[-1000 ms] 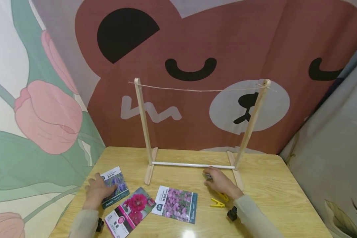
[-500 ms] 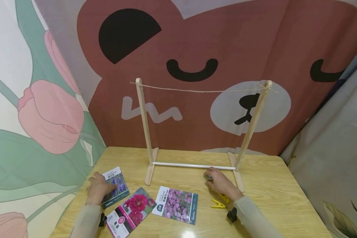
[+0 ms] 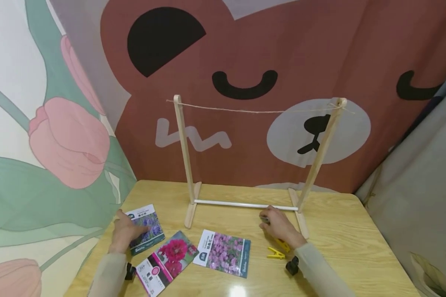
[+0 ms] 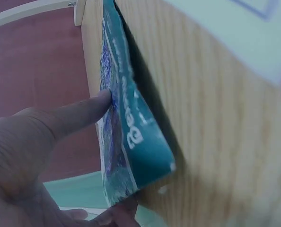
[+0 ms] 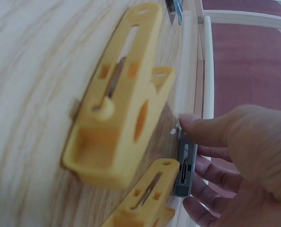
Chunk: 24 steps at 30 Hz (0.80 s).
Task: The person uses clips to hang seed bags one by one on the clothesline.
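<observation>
Looks early. Wood-grain table (image 3: 357, 243), wooden stand (image 3: 185, 152) upright toward the back, white crossbar (image 3: 245, 205) low down, string (image 3: 245, 111) already tied across the top: setup apparently done. No packet or clothespin on string; any pegging-up presumably all left.

Left hand (image 3: 124, 231) on violet-flower seed packet (image 3: 152, 231), at left of table: thumb on printed face, fingers round the edge, so pinched. Beside it, red-flower seed packet (image 3: 172, 253), then pink-flower seed packet (image 3: 223, 252), both lying loose.

Right hand (image 3: 282, 227) just in front of crossbar, thumb and fingers clamped on grey clothespin (image 5: 184, 165). Below, on table, nearer yellow clothespin (image 5: 119, 120) and farther yellow clothespin (image 5: 147, 203), both free.

Hard to see: sleeves (image 3: 107, 272) cut off at bottom; left fingertips hidden behind packet; small print blurred. Farther yellow clothespin cut off in right wrist view. Grey clothespin mostly covered in head view; can't tell if lifted off table.
</observation>
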Available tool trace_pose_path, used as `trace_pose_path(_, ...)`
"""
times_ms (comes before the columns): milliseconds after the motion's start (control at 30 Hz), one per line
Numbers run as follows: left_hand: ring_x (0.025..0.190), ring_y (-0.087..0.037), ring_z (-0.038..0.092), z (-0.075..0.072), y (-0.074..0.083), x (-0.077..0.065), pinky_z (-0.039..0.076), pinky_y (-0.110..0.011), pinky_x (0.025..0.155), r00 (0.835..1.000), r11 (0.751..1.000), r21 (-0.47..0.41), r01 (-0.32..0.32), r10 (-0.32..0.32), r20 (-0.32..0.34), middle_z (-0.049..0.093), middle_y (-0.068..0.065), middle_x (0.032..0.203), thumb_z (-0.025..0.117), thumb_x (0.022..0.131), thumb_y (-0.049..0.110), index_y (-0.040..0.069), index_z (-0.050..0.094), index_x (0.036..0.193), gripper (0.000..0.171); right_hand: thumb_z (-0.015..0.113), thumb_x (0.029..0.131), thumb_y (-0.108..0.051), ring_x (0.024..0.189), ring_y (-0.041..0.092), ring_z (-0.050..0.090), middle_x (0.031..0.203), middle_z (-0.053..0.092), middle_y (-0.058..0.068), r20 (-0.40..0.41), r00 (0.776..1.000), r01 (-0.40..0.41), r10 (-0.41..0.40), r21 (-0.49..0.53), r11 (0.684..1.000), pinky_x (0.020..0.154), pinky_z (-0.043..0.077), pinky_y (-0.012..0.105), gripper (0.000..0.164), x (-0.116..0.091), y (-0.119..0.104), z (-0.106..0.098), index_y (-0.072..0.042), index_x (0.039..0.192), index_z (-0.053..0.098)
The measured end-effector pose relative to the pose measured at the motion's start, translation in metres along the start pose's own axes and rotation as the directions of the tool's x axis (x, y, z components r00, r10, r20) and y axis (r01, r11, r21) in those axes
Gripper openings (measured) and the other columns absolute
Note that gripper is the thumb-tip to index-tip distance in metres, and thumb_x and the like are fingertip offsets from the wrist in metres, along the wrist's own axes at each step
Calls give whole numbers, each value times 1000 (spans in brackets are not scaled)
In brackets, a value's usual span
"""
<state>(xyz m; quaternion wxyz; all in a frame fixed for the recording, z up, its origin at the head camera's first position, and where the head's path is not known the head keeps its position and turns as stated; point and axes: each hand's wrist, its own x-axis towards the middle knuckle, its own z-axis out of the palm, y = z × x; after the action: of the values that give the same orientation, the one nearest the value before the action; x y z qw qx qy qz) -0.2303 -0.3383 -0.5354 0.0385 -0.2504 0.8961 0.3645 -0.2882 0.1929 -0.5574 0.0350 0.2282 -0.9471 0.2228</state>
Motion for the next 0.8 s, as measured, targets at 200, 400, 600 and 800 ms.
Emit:
trace_pose_path(200, 132, -70, 41, -4, -13, 5, 34, -72, 117, 995, 994, -35, -101, 100, -27, 35, -59, 138, 64, 100, 27, -28, 0, 147, 97, 84, 92, -12, 89, 18, 63, 99, 68, 4, 13, 1000, 0, -1, 29, 1000, 83, 56, 45, 18, 1, 3, -5, -5, 107, 77)
trace_pose_path(400, 105, -53, 59, -4, -23, 9, 50, -66, 100, 980, 981, -58, -184, 179, -86, 55, -49, 118, 53, 104, 18, -33, 39, 131, 59, 79, 99, -16, 98, 21, 66, 106, 69, 4, 79, 995, -75, 64, 145, 987, 89, 57, 49, 21, -2, 1, -11, -5, 117, 75)
trace_pose_path(600, 124, -58, 57, -3, -28, 10, 49, -62, 107, 989, 980, -141, -143, 134, -68, 56, -46, 138, 55, 105, 22, -28, 40, 142, 64, 75, 101, -14, 92, 16, 63, 104, 69, 3, 106, 988, -134, 115, 194, 972, 83, 56, 44, 23, -2, 0, -12, -3, 121, 73)
trace_pose_path(800, 127, -56, 57, -6, -23, 2, 53, -55, 102, 995, 962, -255, -93, 80, -61, 45, -50, 145, 54, 105, 20, -22, 33, 151, 65, 72, 103, -13, 92, 14, 64, 106, 70, 4, 103, 986, -154, 134, 225, 962, 83, 58, 41, 27, -1, -3, -14, -1, 128, 73)
